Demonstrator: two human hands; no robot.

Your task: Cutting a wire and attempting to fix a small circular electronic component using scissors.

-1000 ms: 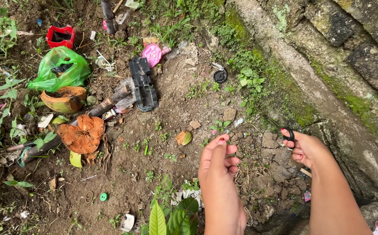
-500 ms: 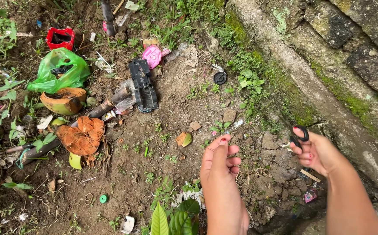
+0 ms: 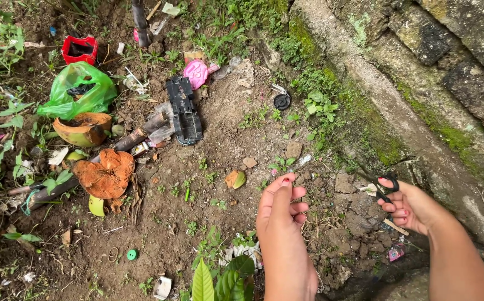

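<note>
My left hand (image 3: 282, 212) hovers over bare soil at the lower middle, fingers curled loosely, thumb up, nothing in it. My right hand (image 3: 410, 205) is at the lower right beside a mossy stone wall (image 3: 420, 83). Its fingers pass through the handles of small black scissors (image 3: 382, 185), with the blades pointing up and left. A small plant with green leaves (image 3: 220, 281) grows just left of my left wrist.
Litter lies on the dirt: a green plastic bag (image 3: 77, 92), a red container (image 3: 79, 49), broken coconut shells (image 3: 105, 174), a black plastic part (image 3: 183, 108), a pink wrapper (image 3: 196, 72), a dark round cap (image 3: 281, 101) and a small green bottle cap (image 3: 132, 254).
My right hand has risen slightly and drawn inward with the scissors. My left hand has curled its fingers more and stayed over the same patch of soil.
</note>
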